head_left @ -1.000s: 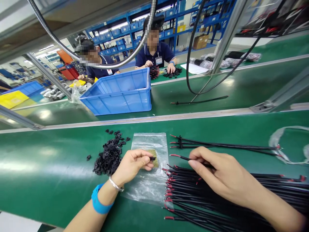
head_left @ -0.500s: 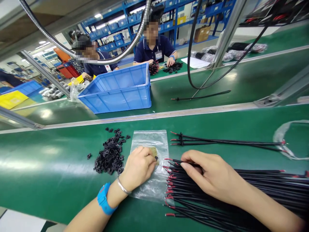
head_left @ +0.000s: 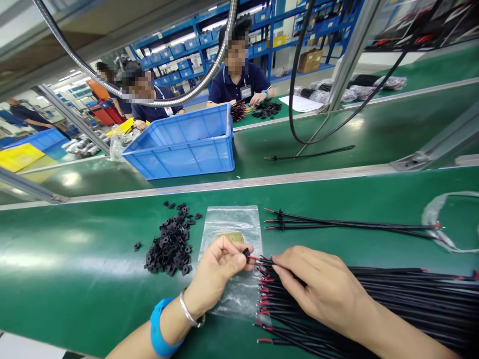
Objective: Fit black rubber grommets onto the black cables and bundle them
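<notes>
My left hand [head_left: 224, 262] pinches a small black part [head_left: 246, 253] over a clear plastic bag [head_left: 232, 217]. A red wire tip touches or nearly touches that part. My right hand [head_left: 318, 284] holds a black cable just behind its stripped end, above a thick bundle of black cables [head_left: 407, 294] with red tips. Behind my left fingers, a yellowish perforated piece [head_left: 235, 237] shows at the bag. To the left lies a heap of small black parts [head_left: 168, 247]. Several cables with black parts near their ends [head_left: 337, 219] rest behind my right hand.
A blue crate [head_left: 183, 154] stands beyond the metal rail [head_left: 224, 184]. A single cable [head_left: 310, 152] lies right of it. Co-workers sit across the bench. A metal hose [head_left: 149, 102] and a black cable loop [head_left: 294, 99] hang in front. A clear plastic loop [head_left: 430, 219] lies at right.
My left hand has turned and lifted off the yellowish piece, bringing the black part to the cable tip. My right hand has shifted slightly left with the cable. The view has tilted slightly.
</notes>
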The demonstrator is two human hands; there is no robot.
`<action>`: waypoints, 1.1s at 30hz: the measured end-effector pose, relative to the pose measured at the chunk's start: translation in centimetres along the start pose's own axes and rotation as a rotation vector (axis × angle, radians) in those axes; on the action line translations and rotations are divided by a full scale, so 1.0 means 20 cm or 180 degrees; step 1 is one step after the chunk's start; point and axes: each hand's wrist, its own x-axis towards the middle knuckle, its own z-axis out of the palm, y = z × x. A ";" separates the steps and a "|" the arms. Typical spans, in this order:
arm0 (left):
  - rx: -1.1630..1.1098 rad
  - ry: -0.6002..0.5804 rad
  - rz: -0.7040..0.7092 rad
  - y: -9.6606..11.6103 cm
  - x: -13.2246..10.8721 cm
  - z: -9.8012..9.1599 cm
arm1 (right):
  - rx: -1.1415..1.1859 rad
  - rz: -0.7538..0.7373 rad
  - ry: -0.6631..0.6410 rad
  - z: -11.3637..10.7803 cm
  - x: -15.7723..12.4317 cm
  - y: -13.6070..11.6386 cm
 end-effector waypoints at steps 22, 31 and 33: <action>0.1661 -0.0063 0.1393 -0.05 -0.06 0.07 | 0.0298 0.0004 -0.0072 0.03 -0.02 -0.12; 0.2128 -0.0225 0.1377 -0.01 -0.04 0.05 | 0.0185 -0.0089 -0.0163 -0.01 0.00 -0.07; 0.2452 -0.0390 0.1149 0.06 -0.03 0.00 | -0.0223 -0.0210 -0.0100 -0.06 0.01 -0.03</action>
